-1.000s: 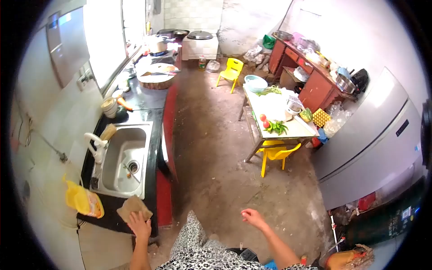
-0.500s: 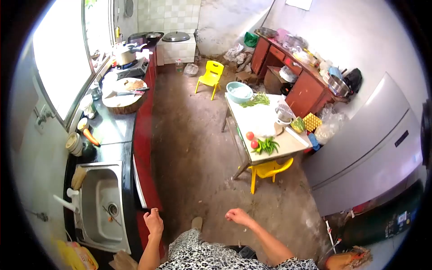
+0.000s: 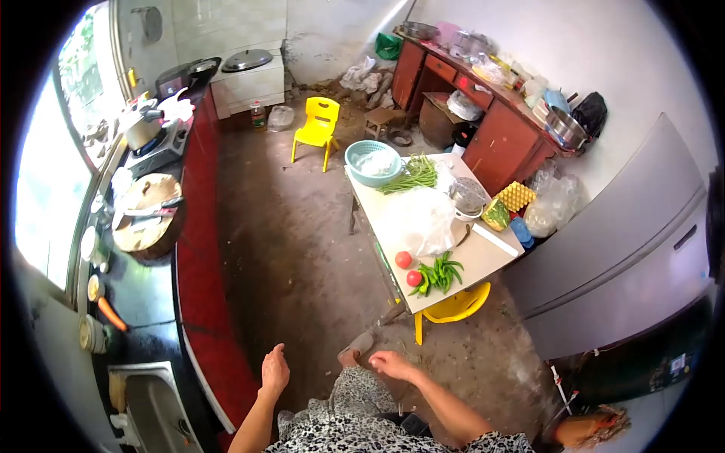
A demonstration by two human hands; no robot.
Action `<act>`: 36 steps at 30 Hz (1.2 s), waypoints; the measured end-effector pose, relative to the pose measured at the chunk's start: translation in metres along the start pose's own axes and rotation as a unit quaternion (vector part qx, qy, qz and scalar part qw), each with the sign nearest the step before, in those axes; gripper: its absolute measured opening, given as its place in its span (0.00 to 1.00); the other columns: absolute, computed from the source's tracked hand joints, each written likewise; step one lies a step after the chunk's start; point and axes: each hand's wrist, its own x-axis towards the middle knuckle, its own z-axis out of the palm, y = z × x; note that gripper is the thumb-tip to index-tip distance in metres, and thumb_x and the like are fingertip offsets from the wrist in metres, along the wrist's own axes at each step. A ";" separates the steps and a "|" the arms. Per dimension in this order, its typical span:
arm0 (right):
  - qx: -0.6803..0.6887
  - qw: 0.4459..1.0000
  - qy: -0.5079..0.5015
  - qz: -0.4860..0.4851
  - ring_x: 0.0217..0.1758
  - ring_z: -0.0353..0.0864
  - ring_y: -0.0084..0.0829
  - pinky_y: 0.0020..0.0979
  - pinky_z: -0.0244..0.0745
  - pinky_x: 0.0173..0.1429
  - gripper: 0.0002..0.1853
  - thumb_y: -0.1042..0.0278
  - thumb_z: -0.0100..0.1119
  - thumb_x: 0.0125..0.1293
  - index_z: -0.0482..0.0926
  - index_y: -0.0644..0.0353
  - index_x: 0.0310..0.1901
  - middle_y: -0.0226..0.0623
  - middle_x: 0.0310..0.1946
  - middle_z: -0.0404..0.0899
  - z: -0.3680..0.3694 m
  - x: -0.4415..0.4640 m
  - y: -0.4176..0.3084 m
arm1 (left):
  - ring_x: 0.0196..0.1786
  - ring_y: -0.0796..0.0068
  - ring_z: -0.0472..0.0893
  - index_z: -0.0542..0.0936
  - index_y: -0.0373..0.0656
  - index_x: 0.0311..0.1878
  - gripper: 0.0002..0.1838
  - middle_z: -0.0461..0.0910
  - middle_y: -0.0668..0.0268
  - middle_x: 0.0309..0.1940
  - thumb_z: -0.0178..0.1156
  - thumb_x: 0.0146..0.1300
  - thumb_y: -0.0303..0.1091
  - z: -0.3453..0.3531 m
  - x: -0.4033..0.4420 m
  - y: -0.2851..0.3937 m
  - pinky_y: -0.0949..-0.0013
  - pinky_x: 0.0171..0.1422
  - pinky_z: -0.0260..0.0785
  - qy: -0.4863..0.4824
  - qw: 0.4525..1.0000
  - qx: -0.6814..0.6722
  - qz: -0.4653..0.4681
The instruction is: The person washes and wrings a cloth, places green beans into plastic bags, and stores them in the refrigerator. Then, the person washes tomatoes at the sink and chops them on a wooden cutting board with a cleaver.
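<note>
- Standing on the floor between counter [image 3: 147, 291] at left and table [image 3: 481, 266] at right, with one foot [image 3: 363, 344] forward between the hands.
- Holding left hand [image 3: 276, 368] in the air to the right of the counter's red front, fingers loosely open and pointing far, gripping nothing.
- Holding right hand [image 3: 392, 365] just short of the table's near side, fingers loosely curled and part-open, also empty.
- Nearest to the right hand, at the near left corner of the table: two tomatoes [image 3: 403, 260], close together, with a loose pile of green peppers [image 3: 440, 274] just to the right.
- Tucked beneath the table's near side: a yellow chair [image 3: 462, 306].
- Farther along the table: a white plastic bag [image 3: 420, 219] in the middle, then green beans [image 3: 414, 174], beside a light-blue basket [image 3: 362, 176] at the far left corner.
- At the table's right side: a cut pumpkin [image 3: 496, 215] near a yellow egg tray [image 3: 516, 196].
- On the counter, from near to far: sink [image 3: 141, 368], carrot [image 3: 112, 313], round chopping board [image 3: 155, 192] with knives on top, and a pot [image 3: 143, 130] on the stove.
- Well apart at far right, beyond the table: a red cabinet [image 3: 504, 146].
- At near right: a grey fridge [image 3: 612, 249].
</note>
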 end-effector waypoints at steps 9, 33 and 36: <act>0.032 0.991 0.131 0.022 0.35 0.85 0.26 0.30 0.78 0.41 0.13 0.63 0.55 0.72 0.82 0.60 0.50 0.36 0.33 0.84 -0.175 0.111 -0.007 | 0.48 0.45 0.83 0.81 0.39 0.49 0.12 0.84 0.46 0.41 0.55 0.67 0.33 0.063 0.222 0.098 0.52 0.52 0.76 -0.157 0.986 -0.064 0.008; 0.306 0.851 0.402 0.144 0.42 0.85 0.26 0.26 0.79 0.49 0.14 0.65 0.54 0.75 0.78 0.65 0.54 0.36 0.44 0.83 -0.372 0.262 0.046 | 0.57 0.45 0.77 0.61 0.40 0.70 0.37 0.69 0.47 0.65 0.66 0.58 0.29 0.436 0.747 0.444 0.50 0.58 0.73 -0.208 0.917 -0.164 0.299; 0.357 0.826 0.394 0.188 0.44 0.85 0.26 0.26 0.78 0.50 0.13 0.66 0.55 0.74 0.79 0.65 0.54 0.35 0.44 0.84 -0.382 0.280 0.012 | 0.50 0.60 0.79 0.64 0.39 0.69 0.37 0.73 0.53 0.59 0.70 0.57 0.30 0.518 0.774 0.462 0.59 0.52 0.75 -0.260 0.905 -0.336 0.036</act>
